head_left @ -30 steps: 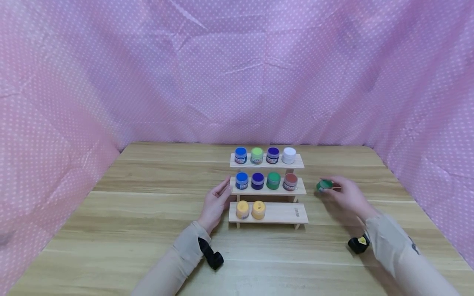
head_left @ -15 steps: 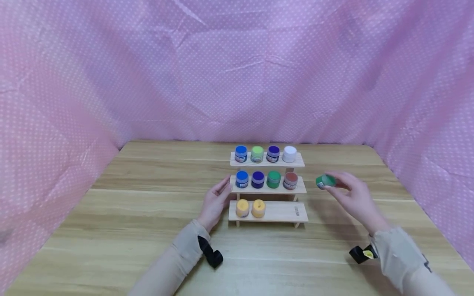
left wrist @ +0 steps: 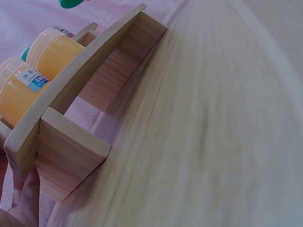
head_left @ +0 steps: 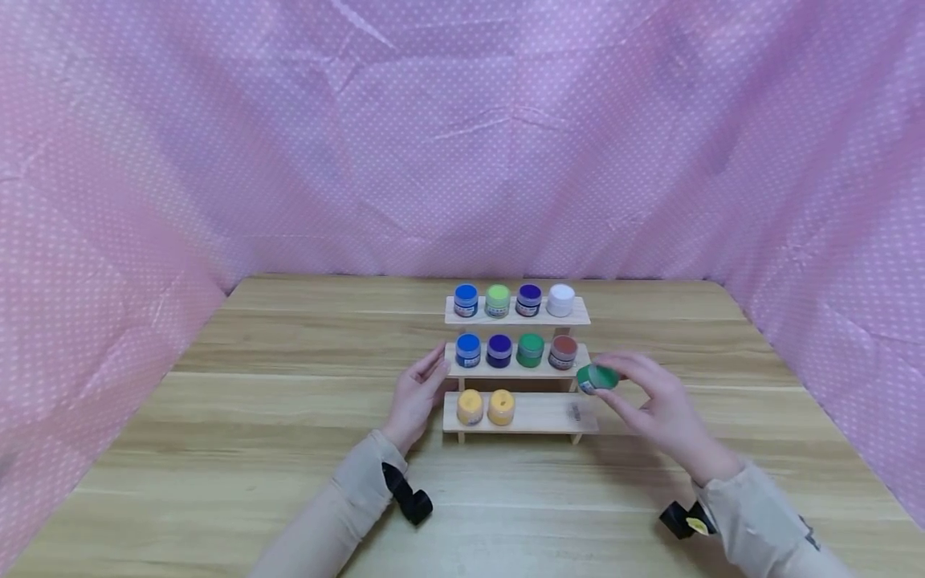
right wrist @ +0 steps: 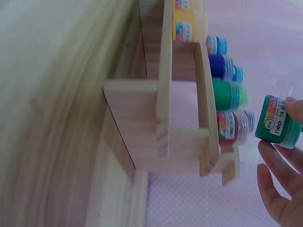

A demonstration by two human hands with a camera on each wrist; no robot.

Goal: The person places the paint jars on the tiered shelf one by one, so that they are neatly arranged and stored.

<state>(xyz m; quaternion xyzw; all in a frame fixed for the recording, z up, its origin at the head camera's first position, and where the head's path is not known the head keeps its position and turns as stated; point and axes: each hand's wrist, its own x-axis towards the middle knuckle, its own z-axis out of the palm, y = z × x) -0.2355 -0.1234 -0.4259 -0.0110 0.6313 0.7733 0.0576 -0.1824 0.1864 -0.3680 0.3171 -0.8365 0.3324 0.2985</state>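
Note:
A tiered wooden rack (head_left: 545, 409) bears paint jars on three steps. My right hand (head_left: 668, 413) pinches a green paint jar (head_left: 596, 378) between thumb and fingers, tilted and lifted off at the rack's right end. In the right wrist view that green jar (right wrist: 277, 122) shows its label, apart from the red-brown jar (right wrist: 232, 127). My left hand (head_left: 414, 401) lies at the rack's left side, its mostly straight fingers touching the end of the middle step. Part of that hand (left wrist: 21, 203) shows in the left wrist view, below the front step's end.
Two yellow jars (head_left: 501, 408) stand on the left of the front step. The middle step holds blue, purple, green and red-brown (head_left: 563, 352) jars; the top one ends with a white jar (head_left: 560, 300). A pink dotted cloth (head_left: 462, 160) hangs behind the wooden table (head_left: 217, 449).
My right hand has lifted the green jar from the table's right side and carried it left to the rack's right end. The left hand stays at the rack.

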